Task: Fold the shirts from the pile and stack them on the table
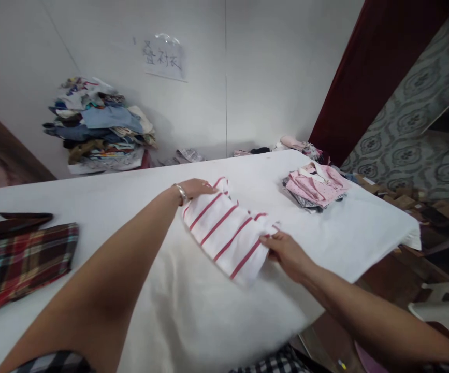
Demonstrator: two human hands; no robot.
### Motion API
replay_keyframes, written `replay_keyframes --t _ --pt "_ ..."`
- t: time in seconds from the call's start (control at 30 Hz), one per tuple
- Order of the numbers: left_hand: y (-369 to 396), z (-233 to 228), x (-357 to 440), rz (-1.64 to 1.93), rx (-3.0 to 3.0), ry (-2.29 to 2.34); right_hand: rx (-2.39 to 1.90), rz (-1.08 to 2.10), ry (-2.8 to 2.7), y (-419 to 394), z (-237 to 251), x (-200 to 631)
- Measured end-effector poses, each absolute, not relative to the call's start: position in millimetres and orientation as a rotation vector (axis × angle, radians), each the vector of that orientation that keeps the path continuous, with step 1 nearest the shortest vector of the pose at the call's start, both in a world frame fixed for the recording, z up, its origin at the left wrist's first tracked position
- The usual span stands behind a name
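Against a pale wall [271, 93], over a white-covered table [344, 248], handles a white garment with red stripes [224, 228], slanted across the near middle of the tabletop. Rests the fingers of the left hand [198, 187] over its far left end (note the silver bangle [181, 194] on that wrist), apparently to anchor the fabric; cannot tell, with the thumb hidden, how tightly closed. Pinches the right-hand edge between thumb and fingers of the right hand [288, 254], closed on the fabric, perhaps to draw it straight against that anchor. To the right, toward the far corner, shows a pink dotted garment [317, 186] atop a small stack [304, 203], seemingly placed clear of both hands. To the left, shows a plaid garment [26, 264] next to a dark brown garment [22, 223], laid flat, likely to avoid creases. Beyond the far edge, shows a tall heap of clothes [103, 124], piled high probably to save room, below and left of a handwritten sign [164, 58], fixed to the wall presumably for easy reading.
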State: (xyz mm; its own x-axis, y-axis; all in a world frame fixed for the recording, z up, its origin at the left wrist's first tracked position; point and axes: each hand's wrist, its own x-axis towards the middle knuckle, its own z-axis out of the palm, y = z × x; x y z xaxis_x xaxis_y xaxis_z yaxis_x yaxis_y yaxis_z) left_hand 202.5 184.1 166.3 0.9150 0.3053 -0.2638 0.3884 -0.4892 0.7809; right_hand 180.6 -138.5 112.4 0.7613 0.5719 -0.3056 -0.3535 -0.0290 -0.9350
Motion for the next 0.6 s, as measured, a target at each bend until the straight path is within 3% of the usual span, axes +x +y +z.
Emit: replay_keyframes --t 0.13,0.23,0.37,0.5,0.6 --pt "202 218 156 0.383 1.852 0.295 -1.551 0.410 -0.423 -129 168 232" --pt "194 225 102 0.599 1.934 0.253 -1.644 0.239 -0.535 -126 180 248" --pt "157 163 23 0.593 2.170 0.334 -1.804 0.168 -0.788 -137 127 226" --pt "114 87 -32 0.312 2.255 0.392 -1.938 0.337 -1.091 -162 58 190" --pt "100 71 -49 0.204 2.244 0.450 -1.979 0.407 -1.172 -174 46 181"
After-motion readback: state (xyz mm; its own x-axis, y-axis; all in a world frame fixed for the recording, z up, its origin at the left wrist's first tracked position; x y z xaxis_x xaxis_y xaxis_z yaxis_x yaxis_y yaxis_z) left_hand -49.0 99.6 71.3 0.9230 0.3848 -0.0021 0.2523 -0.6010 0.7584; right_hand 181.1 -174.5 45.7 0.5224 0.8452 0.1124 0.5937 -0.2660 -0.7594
